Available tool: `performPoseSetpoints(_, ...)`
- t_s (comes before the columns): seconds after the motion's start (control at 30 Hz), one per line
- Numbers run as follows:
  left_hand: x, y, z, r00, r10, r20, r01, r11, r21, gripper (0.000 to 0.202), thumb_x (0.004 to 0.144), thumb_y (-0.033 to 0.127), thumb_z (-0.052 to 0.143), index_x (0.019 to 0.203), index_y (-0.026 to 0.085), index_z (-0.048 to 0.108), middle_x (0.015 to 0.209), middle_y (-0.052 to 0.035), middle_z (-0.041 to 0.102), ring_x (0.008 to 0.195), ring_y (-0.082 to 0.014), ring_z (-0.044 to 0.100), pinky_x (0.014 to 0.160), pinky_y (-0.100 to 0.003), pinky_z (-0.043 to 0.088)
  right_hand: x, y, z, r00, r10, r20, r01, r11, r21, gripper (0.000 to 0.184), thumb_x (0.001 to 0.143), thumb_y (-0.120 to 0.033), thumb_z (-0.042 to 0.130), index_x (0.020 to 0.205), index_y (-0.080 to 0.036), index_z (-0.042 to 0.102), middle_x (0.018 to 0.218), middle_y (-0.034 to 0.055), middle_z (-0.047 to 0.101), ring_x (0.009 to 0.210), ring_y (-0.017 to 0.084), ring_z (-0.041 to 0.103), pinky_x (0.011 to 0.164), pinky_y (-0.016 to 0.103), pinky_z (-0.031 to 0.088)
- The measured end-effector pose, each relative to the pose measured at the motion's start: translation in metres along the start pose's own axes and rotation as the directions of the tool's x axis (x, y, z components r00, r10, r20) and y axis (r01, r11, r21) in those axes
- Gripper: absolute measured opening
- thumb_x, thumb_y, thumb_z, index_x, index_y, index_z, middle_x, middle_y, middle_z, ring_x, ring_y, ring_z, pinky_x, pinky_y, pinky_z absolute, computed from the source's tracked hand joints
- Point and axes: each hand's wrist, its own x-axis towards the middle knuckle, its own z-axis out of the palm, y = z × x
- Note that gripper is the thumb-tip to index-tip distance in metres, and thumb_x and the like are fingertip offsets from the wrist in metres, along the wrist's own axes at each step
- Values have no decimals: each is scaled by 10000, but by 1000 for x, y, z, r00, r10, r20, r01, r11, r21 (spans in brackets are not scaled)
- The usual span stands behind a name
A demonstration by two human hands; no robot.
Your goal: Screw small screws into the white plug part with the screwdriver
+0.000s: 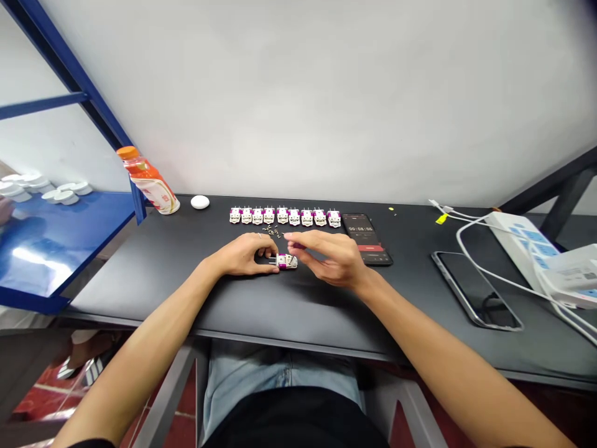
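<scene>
My left hand rests on the black table with thumb and fingers closed on a small white-and-purple plug insert, its metal pins pointing left. Just to the right, my right hand pinches what looks like a small screwdriver. Its thin dark shaft comes down at the insert, while the handle is mostly hidden by my fingers. Tiny brass screws lie scattered beyond my hands. Behind them, several similar white-and-purple plug inserts stand in a row with pins toward the wall.
A phone showing a timer lies beyond my right wrist. Farther right are another phone, white cables and a power strip. An orange-capped bottle and a white oval object stand at the back left.
</scene>
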Motion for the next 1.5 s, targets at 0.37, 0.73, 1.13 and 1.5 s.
performPoseSetpoints(0.37, 0, -1, 0, 1000, 2, -8, -2, 1000, -4, 307, 935, 479, 850, 1059, 212, 763, 933, -29, 738, 840, -190, 663, 783, -315, 491, -1, 2, 0, 1000, 11, 14, -11, 1000, -5, 482, 1063, -152, 718, 1525, -286, 687, 1149, 37, 883, 893, 162, 861, 837, 258, 728)
performPoseSetpoints(0.73, 0, -2, 1, 1000, 12, -15, -12, 1000, -2, 305, 939, 476, 853, 1034, 205, 754, 935, -34, 741, 844, -192, 662, 791, -316, 495, -2, 0, 1, 996, 0, 84, 0, 1000, -7, 560, 1103, -134, 615, 1646, -267, 573, 1304, 83, 849, 1073, 189, 857, 936, 291, 721)
performPoseSetpoints(1.13, 0, -2, 0, 1000, -4, -10, 4, 1000, -4, 314, 941, 493, 837, 1033, 207, 746, 940, -37, 746, 854, -197, 670, 787, -319, 494, -1, 1, 1, 999, 1, 39, 0, 1000, -9, 495, 1097, -141, 644, 1575, -270, 635, 1189, 56, 872, 969, 170, 860, 864, 271, 723)
performPoseSetpoints(1.5, 0, -2, 2, 1000, 17, -10, -17, 1000, -3, 315, 963, 495, 826, 1049, 203, 747, 937, -31, 726, 851, -189, 647, 798, -315, 480, 1, -5, 3, 1000, 17, 5, -17, 999, -33, 331, 1053, -169, 738, 1374, -250, 749, 984, 17, 866, 782, 130, 819, 692, 208, 673)
